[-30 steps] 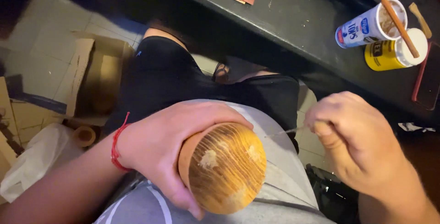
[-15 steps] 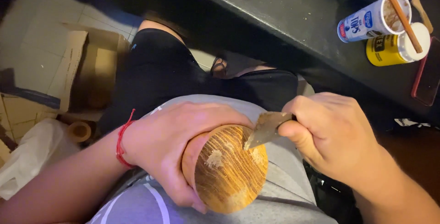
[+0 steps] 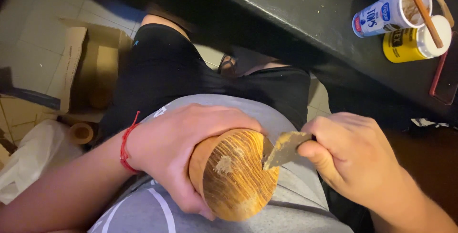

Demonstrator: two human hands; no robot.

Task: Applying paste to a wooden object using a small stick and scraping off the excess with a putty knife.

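A seated person works on a round wooden block [image 3: 234,176] held against the lap, its grained end face turned up toward the head camera. The left hand [image 3: 176,152], a red string bracelet [image 3: 126,142] at its wrist, is wrapped around the block's side from about 9 o'clock, fingers curled shut over the rim. The right hand [image 3: 353,159] is closed tight on a small flat blade [image 3: 284,148], its tip touching the end face near the 2 o'clock edge, beside a pale patch of filler [image 3: 223,165] closer to the middle.

Done well, this step seems to call for a low blade angle and short, light strokes along the grain, with the left hand's fingers kept clear of the tip and the block braced firmly so it cannot roll.

Half a second earlier the blade was already at the block's edge, but higher on the rim; it now sits a little lower on the face, and the right hand has drawn closer in. A full second ago that hand hovered well apart from the wood as a loose fist, with no blade showing.

At 1 o'clock, on the dark desk [image 3: 305,18], lie two tubs, a white one [image 3: 389,11] with a wooden stick [image 3: 422,9] in it and a yellow one [image 3: 410,44] just beside it. A cardboard box [image 3: 90,66] stands on the tiled floor [image 3: 38,28] at 10 o'clock, a roll of tape [image 3: 81,133] and a white plastic bag [image 3: 28,161] below it.
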